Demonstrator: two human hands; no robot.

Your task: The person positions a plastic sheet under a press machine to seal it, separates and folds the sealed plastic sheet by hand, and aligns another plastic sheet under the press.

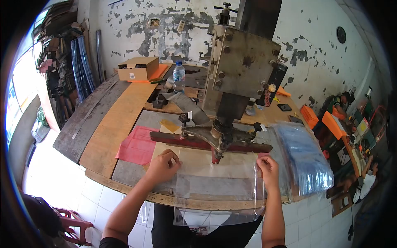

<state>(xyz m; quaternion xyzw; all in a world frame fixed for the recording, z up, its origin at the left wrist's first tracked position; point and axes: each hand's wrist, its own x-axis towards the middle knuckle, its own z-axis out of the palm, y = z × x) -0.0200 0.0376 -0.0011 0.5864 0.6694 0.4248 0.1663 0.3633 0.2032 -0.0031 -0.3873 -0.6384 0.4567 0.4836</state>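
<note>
A clear plastic sheet [219, 194] lies over the front edge of the work table, its lower part hanging above my lap. My left hand [164, 165] pinches its left edge, fingers curled. At the right edge, my right hand [269, 169] holds the sheet between thumb and fingers. Just beyond the hands is the long dark-red bar [248, 147] of a metal press [244, 62]; the sheet's far edge lies close to it. Left of the bar is a red sheet [136, 145]. A stack of clear bluish plastic sheets [304, 157] rests to the right.
Farther back stand a cardboard box [138, 68] and a water bottle [178, 77]. A phone [284, 107] lies at the back right. Other people [342, 103] sit at the far right beside orange material. A red stool [74, 223] is at the lower left.
</note>
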